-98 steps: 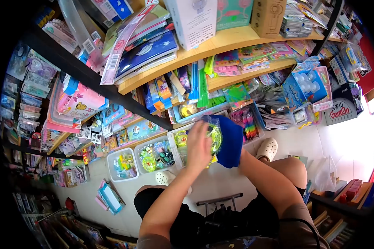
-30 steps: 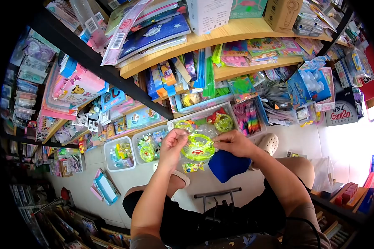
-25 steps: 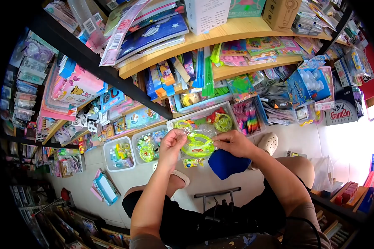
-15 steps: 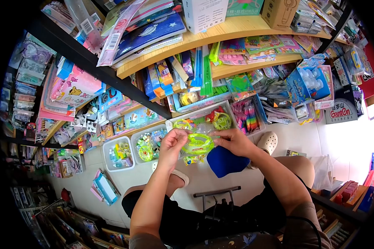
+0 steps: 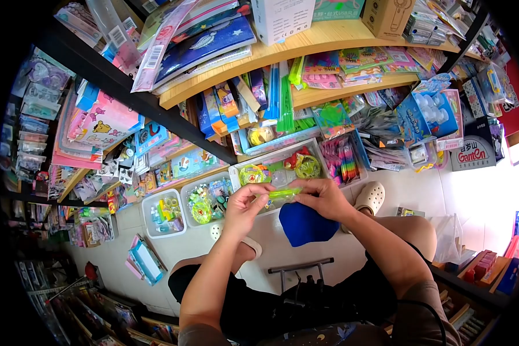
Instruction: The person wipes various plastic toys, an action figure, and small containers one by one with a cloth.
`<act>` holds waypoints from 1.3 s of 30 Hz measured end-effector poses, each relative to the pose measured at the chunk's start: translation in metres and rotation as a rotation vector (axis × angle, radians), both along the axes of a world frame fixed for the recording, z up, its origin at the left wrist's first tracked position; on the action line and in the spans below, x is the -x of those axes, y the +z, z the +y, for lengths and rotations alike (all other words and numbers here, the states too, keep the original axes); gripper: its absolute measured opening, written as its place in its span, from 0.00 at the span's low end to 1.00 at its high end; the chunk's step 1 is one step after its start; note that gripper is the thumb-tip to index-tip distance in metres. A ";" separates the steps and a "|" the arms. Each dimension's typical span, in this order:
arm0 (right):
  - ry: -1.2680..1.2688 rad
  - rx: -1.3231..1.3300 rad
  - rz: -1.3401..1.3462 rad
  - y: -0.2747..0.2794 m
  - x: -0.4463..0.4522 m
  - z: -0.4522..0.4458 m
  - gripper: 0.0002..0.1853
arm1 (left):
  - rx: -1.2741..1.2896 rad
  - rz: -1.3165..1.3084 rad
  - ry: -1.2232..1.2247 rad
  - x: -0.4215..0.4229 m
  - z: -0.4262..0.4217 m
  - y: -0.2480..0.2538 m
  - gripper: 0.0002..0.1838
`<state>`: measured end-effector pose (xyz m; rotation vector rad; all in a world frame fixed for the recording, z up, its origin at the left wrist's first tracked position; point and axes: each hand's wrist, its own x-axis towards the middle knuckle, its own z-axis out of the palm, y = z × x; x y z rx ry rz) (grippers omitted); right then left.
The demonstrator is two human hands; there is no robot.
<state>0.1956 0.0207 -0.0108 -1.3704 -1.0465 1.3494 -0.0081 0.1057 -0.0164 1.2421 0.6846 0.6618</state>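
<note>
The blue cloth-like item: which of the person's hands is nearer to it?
Right. The right hand is at the upper edge of the blue cloth-like item; the left hand is farther, apart from it to the left.

The wrapped toy [image 5: 283,194] is yellow-green, the cloth-like piece [image 5: 308,225] plain blue, the clogs [image 5: 371,196] cream.

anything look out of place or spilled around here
The light-blue box looks out of place: it lies askew on the tiled floor, apart from the plastic tubs lined up along the shelves. No spill is visible.
</note>
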 end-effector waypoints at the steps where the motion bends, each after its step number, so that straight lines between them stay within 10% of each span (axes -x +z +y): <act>1: -0.001 0.005 0.024 -0.002 0.000 0.000 0.12 | -0.002 -0.001 0.001 0.000 -0.001 0.000 0.03; 14: -0.285 0.065 0.344 -0.006 -0.002 -0.001 0.05 | 0.050 0.035 0.069 -0.003 -0.005 0.005 0.04; 39: -0.138 -0.279 -0.423 0.009 0.002 -0.016 0.14 | 0.118 -0.121 0.049 -0.002 0.002 0.005 0.04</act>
